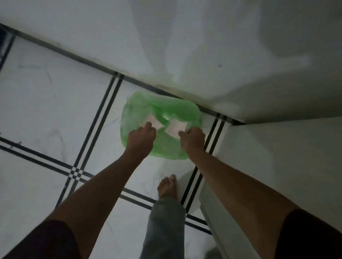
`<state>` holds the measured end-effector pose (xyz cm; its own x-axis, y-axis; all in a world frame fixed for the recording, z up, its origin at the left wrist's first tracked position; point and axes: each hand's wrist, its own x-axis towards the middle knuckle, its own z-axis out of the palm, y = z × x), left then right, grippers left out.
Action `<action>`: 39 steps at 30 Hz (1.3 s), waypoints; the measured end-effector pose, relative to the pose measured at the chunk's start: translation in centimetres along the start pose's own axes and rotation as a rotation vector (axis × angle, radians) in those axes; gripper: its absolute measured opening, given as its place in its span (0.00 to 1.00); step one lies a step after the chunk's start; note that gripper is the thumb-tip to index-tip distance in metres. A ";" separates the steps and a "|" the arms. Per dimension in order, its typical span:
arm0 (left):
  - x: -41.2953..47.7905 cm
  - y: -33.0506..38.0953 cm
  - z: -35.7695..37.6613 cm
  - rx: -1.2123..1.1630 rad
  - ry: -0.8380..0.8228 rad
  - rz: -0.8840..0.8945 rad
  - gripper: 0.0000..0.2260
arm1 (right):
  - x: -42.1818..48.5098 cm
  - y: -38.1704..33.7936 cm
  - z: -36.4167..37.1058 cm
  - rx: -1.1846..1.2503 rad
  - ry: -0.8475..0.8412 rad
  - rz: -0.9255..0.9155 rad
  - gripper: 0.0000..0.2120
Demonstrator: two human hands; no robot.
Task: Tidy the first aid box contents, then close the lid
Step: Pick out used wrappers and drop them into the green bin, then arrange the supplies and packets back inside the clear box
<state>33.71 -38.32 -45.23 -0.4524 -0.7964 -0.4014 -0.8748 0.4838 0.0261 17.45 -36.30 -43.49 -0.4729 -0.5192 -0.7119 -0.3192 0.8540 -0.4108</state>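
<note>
Both arms are reaching straight down over a green-lined bin (161, 128) standing against the wall at 12 o'clock from the bare foot (167, 185), presumably to drop waste. The left hand (141, 138) is pinching 1 pale square piece (152, 120) at the bin's 9 o'clock side, fingers curled together on it. The right hand (192, 139) is pinching another pale piece (175, 129) at 3 o'clock, fingers likewise closed. Wrists are bent downward, elbows nearly straight. The first aid box is not showing anywhere here.
</note>
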 end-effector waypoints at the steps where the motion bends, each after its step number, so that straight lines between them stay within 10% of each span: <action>1: 0.7 0.0 1.1 0.016 -0.052 -0.025 0.08 | 0.8 0.4 0.9 -0.042 -0.023 -0.013 0.16; 12: -3.2 3.5 -1.4 -0.338 0.017 -0.123 0.07 | -4.7 3.3 -1.7 -0.355 0.000 -0.315 0.10; 28: -27.1 20.8 -30.0 -0.369 0.457 -0.077 0.08 | -33.2 6.1 -27.9 -0.480 0.167 -0.925 0.11; 39: -35.7 38.1 -36.4 -0.419 0.489 0.189 0.09 | -41.0 18.6 -42.8 -0.251 0.374 -0.798 0.10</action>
<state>10.24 -4.71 3.40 -0.5449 -0.8320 0.1039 -0.7214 0.5284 0.4476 -4.21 -0.51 2.41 -0.2566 -0.9663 -0.0212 -0.8136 0.2278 -0.5349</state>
